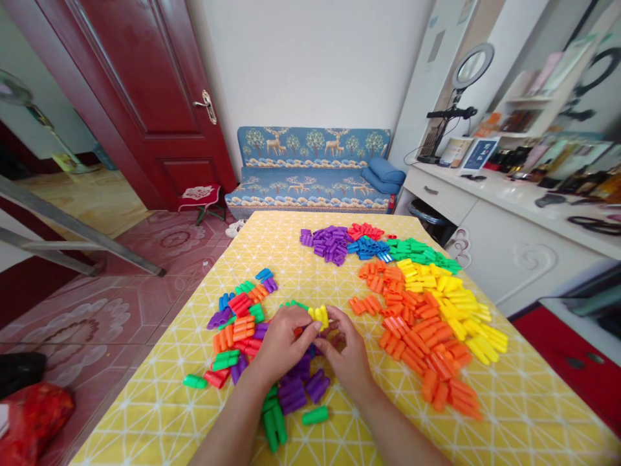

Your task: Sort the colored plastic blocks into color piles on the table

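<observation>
My left hand [287, 340] and my right hand [347, 349] meet over the middle of the table, fingers closed. Between their fingertips is a yellow piece made of short plastic tubes side by side [319, 316]; both hands grip it. Under and around my hands lies a mixed pile of similar pieces, with purple tube pieces [293, 393], orange tube pieces [243, 327] and red tube pieces [239, 304]. Nearer to me are green tube pieces [274, 424] and a lone green piece [315, 415]. My fingers hide part of the pile.
To the right, sorted heaps lie on the yellow tablecloth [160, 401]: orange tubes [422, 330], yellow tubes [456, 304], green tubes [421, 252], blue tubes [369, 248], purple tubes [330, 243] and red tubes [365, 231]. Beyond stand a blue sofa [310, 181] and a white dresser [514, 239].
</observation>
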`<state>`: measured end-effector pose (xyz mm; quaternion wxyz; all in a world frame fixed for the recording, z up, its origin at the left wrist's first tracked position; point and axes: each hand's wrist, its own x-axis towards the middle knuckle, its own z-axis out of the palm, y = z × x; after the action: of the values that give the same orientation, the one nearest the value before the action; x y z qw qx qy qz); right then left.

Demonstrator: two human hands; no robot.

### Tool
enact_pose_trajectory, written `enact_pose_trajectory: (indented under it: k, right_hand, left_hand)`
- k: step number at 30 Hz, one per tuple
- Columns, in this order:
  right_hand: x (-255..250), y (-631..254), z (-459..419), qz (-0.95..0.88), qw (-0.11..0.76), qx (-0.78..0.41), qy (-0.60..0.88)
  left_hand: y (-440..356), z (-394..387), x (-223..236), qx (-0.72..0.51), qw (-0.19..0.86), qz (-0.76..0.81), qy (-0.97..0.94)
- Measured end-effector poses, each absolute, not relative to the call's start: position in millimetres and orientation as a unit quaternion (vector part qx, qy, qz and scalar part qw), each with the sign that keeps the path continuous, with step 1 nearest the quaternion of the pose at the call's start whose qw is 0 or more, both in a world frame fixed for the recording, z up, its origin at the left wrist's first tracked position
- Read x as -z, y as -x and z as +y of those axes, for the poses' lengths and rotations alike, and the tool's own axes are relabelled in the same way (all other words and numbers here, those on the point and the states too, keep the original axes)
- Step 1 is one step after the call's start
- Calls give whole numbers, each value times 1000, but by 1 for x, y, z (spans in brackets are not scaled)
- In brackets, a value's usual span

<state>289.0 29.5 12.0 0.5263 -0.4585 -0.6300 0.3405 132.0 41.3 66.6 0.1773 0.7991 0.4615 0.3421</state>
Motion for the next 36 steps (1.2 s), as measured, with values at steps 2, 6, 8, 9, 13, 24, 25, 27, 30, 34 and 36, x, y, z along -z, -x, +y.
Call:
enact_pose_trajectory:
  k: [2, 6, 8, 9, 13, 24, 25, 27, 30, 34, 36]
  right_hand:
    - [-14, -290, 27, -653, 528, -295, 456]
    - [-18, -290, 24, -713, 510, -221, 426]
    - [-19, -291, 24, -731, 499, -201, 420]
    - [-19, -291, 24, -734, 495, -194, 422]
    - [-15, -290, 25, -736, 484, -181, 439]
    - [-43, -377, 52, -631, 504, -18, 590]
    - [-47, -404, 61, -569, 527, 21, 630]
    - [-52, -460, 80, -477, 531, 83, 695]
    - [-51, -531, 99, -487, 417, 103, 760]
    - [-41, -574, 105, -521, 308, 105, 789]
    - [-38, -574, 103, -528, 292, 116, 789]
  left_hand:
    - [-138, 35, -67, -330, 175, 470, -799]
    - [-141, 27, -62, -324, 161, 489, -794]
    - [-139, 25, -59, -321, 155, 496, -792]
    - [-139, 25, -57, -319, 151, 499, -791]
    - [-137, 26, -53, -312, 128, 502, -797]
    - [-121, 28, -58, -409, 101, 490, -763]
    - [-118, 29, -58, -417, 85, 504, -751]
    - [-111, 32, -57, -433, 55, 535, -723]
    - [-105, 36, -55, -452, 22, 568, -688]
    - [-100, 40, -53, -444, 12, 596, -669]
    - [-98, 42, -49, -422, 24, 604, -676]
